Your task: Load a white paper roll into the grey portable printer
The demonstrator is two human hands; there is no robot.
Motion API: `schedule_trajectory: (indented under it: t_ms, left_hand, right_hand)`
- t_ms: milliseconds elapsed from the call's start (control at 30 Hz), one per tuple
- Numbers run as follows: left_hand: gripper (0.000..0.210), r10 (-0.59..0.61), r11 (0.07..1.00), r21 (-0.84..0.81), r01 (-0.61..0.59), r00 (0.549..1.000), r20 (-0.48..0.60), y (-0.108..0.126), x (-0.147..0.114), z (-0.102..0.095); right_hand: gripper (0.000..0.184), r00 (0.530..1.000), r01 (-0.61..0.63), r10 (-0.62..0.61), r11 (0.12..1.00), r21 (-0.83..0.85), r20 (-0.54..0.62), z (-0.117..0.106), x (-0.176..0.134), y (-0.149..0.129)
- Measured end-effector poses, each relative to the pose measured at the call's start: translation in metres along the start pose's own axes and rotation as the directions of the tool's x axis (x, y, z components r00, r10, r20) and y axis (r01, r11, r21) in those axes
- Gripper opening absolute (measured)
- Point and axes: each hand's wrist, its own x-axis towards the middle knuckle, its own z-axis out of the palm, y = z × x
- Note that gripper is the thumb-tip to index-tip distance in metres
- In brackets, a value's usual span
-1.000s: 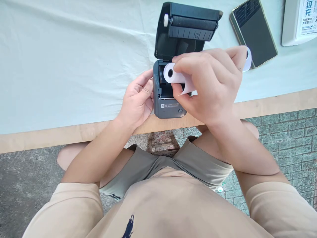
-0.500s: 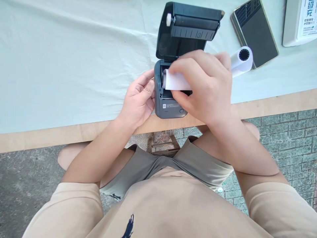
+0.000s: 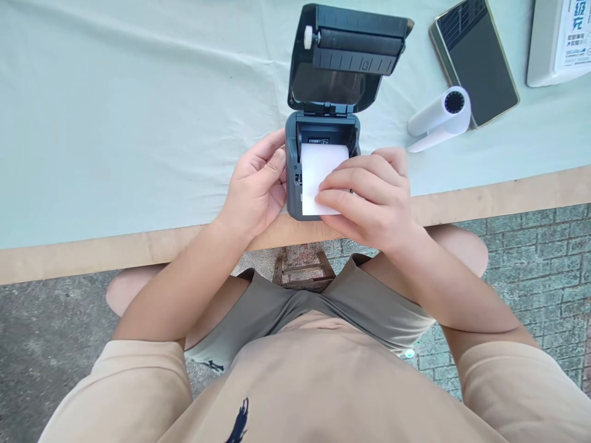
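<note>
A small dark grey label printer (image 3: pixel 292 200) stands at the table's front edge with its lid (image 3: pixel 307 83) swung up. My left hand (image 3: pixel 258 184) grips the printer's left side, thumb and fingers bent against it. White paper (image 3: pixel 318 169) comes out of the compartment and lies over the printer's front. On the paper's right part rest the bent fingers of my right hand (image 3: pixel 376 194), the thumb low by the front edge, partly hidden. The rest of the paper roll inside the compartment is covered by the strip.
To the right lies a second white paper roll (image 3: pixel 429 120), partly unrolled, touching a dark phone-like slab (image 3: pixel 484 67). A white box with printed text (image 3: pixel 549 61) is at the far right. Pale cloth (image 3: pixel 138 123) covers the table, leaving a bare wooden edge (image 3: pixel 92 249) towards me.
The paper's free end has been drawn from inside the compartment towards me, over the printer's front. My right hand moved down and slightly left with it; my left hand stayed on the printer.
</note>
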Motion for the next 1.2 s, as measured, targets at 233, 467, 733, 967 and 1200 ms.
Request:
schedule_trajectory:
  t_ms: [233, 467, 733, 967, 1200]
  left_hand:
    - [0.045, 0.13, 0.989, -0.083, -0.121, 0.985, 0.112, -0.008, 0.004, -0.006]
    - [0.081, 0.185, 0.964, 0.158, -0.213, 0.967, 0.173, -0.022, 0.009, -0.018]
    - [0.076, 0.135, 0.979, 0.134, -0.153, 0.982, 0.135, -0.016, 0.004, -0.013]
    - [0.07, 0.091, 0.987, 0.124, -0.103, 0.991, 0.096, -0.01, 0.001, -0.008]
    - [0.07, 0.094, 0.991, 0.089, -0.102, 0.992, 0.085, -0.01, 0.0, -0.007]
  right_hand:
    - [0.022, 0.999, 0.027, -0.027, 1.0, 0.012, -0.033, 0.005, -0.006, 0.004]
    - [0.012, 0.996, -0.015, 0.028, 0.987, 0.162, -0.079, 0.005, -0.002, 0.008]
    - [0.032, 0.924, -0.281, 0.341, 0.913, 0.295, -0.176, -0.002, 0.02, 0.03]
    - [0.039, 0.92, -0.317, 0.39, 0.81, 0.494, -0.048, 0.0, 0.025, 0.031]
    - [0.022, 0.926, -0.348, 0.377, 0.81, 0.472, 0.036, 0.006, 0.017, 0.026]
